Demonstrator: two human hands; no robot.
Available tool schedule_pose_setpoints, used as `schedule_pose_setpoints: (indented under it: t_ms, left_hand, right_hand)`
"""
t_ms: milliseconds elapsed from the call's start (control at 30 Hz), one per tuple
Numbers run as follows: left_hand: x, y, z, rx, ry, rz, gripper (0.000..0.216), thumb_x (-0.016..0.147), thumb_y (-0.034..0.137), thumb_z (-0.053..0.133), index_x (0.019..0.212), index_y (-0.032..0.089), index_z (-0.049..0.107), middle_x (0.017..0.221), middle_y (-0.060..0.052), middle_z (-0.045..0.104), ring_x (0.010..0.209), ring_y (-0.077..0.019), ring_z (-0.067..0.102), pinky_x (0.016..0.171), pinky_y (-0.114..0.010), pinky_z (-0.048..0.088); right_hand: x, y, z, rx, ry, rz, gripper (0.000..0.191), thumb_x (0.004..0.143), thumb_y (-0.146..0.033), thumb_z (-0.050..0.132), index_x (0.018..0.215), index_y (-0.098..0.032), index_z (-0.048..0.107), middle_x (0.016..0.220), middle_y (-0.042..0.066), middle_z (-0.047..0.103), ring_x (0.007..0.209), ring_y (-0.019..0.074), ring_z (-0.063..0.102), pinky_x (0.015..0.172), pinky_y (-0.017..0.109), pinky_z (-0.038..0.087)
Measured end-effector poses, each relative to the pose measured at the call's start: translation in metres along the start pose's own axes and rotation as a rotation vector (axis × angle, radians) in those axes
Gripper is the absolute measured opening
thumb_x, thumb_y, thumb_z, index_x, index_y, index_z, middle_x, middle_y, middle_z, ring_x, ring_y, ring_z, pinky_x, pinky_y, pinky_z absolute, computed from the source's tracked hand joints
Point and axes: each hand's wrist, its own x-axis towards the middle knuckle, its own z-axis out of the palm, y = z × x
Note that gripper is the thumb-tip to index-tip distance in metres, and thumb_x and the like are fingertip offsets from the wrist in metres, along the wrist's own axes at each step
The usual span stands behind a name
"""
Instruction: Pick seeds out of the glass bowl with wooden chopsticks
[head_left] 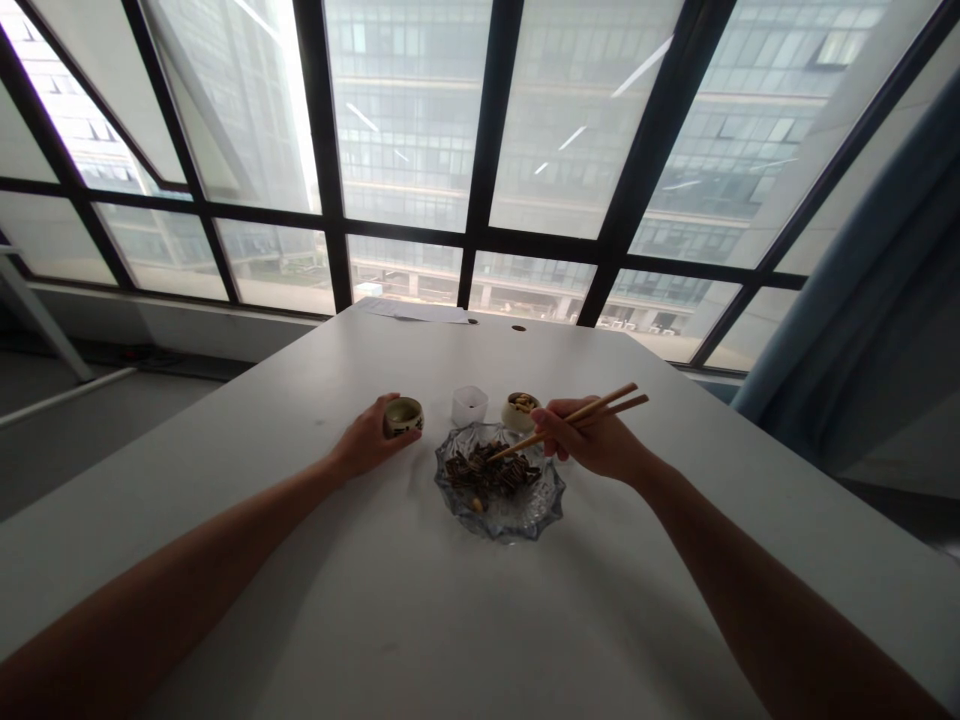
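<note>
My right hand (585, 438) is closed around a pair of wooden chopsticks (611, 402). Their tips reach into a pile of dark striped sunflower seeds (499, 475), which lies in a scalloped clear glass bowl (536, 520). One pale nut (478, 504) sits near the front of the pile. With thumb and fingers on either side, my left hand (373, 437) grips a small patterned cup (403, 416) left of the bowl. No contents can be made out in that cup.
Behind the bowl stand a small translucent container (469, 406) and a second small cup (517, 412) with pale nuts. White paper (416, 312) lies at the far end of the white table (360, 620), before large windows. A blue curtain (840, 270) hangs at right.
</note>
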Motion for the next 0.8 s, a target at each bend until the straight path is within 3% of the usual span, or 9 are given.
schedule_pose_setpoints:
  t_ms: [400,567,800]
  left_hand:
    - [0.000,0.001,-0.001,0.005,-0.013,0.007,0.082,0.074,0.065,0.068,0.137,0.017,0.047,0.117,-0.013,0.070,0.109,-0.0311,0.068,0.095,-0.044,0.055]
    - [0.001,-0.001,0.000,0.002,-0.008,0.015,0.081,0.074,0.064,0.068,0.137,0.017,0.048,0.116,-0.014,0.070,0.107,-0.0309,0.069,0.093,-0.044,0.055]
    - [-0.001,0.003,-0.002,0.002,0.093,0.106,0.076,0.066,0.057,0.078,0.127,0.018,0.054,0.119,-0.013,0.069,0.110,-0.0310,0.067,0.096,-0.044,0.054]
  right_hand:
    - [0.002,0.000,0.001,0.070,0.022,0.017,0.058,0.087,-0.071,0.054,0.069,-0.016,0.064,0.054,0.004,0.065,0.042,0.0111,0.056,0.039,0.021,0.042]
    - [0.006,0.011,-0.003,0.214,0.151,0.114,0.062,0.078,-0.076,0.062,0.068,-0.015,0.066,0.048,0.004,0.063,0.037,0.0108,0.053,0.035,0.020,0.040]
    - [0.020,0.041,-0.020,0.546,0.451,0.215,0.060,0.065,-0.075,0.075,0.063,-0.016,0.064,0.044,0.005,0.061,0.032,0.0108,0.048,0.030,0.023,0.037]
